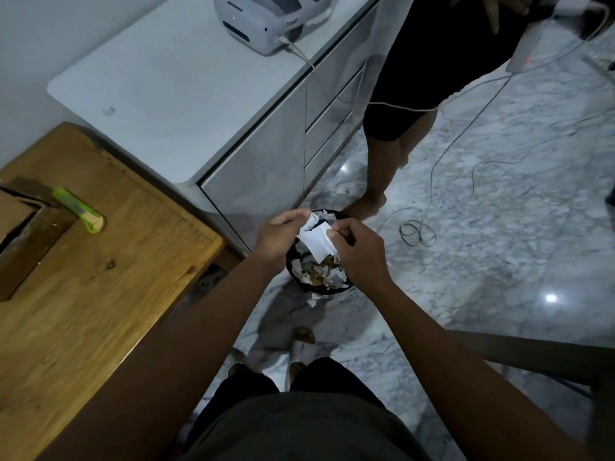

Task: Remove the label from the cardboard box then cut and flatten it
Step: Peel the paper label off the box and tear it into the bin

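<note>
Both my hands hold a white paper label [316, 239] over a small black waste bin [296, 277] on the floor. My left hand [279, 236] pinches its upper left part and my right hand [357, 251] grips its right edge. The bin holds several torn paper scraps. The cardboard box [16, 214] lies at the far left edge on the wooden table [100, 287], only partly in view. A green utility knife [78, 209] rests on the table beside the box.
A white cabinet [186, 104] carries a white headset [263, 23] with a cable. Another person's legs [389, 154] stand just behind the bin. White cables [419, 232] trail over the marble floor. A paper scrap [314, 299] lies beside the bin.
</note>
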